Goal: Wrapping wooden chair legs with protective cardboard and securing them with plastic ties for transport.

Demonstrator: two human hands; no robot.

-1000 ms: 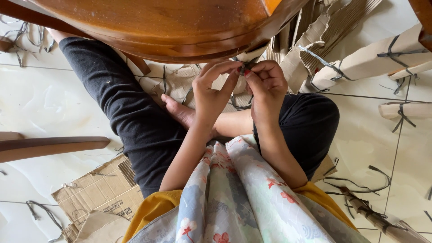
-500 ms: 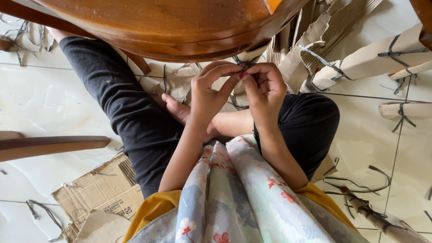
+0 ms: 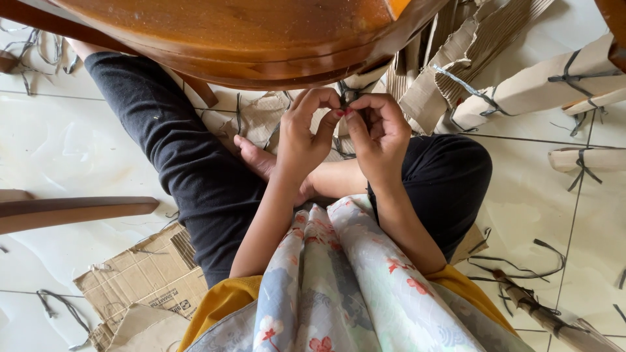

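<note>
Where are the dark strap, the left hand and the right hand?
dark strap (image 3: 346, 98), head view, on the bit between the fingertips.
left hand (image 3: 303, 133), head view, back of hand.
right hand (image 3: 381, 133), head view, back of hand.

Dark strap (image 3: 346, 98): thin, narrow plastic band, pinched between the fingertips of 2 hands, held taut just beneath the edge of the brown wooden seat (image 3: 248, 39), above crossed legs.

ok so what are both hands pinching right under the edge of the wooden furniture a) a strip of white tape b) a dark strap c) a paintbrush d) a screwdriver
b, the left hand and right hand meet fingertip to fingertip on a thin dark strap just below the rim of the brown wooden furniture.
</note>
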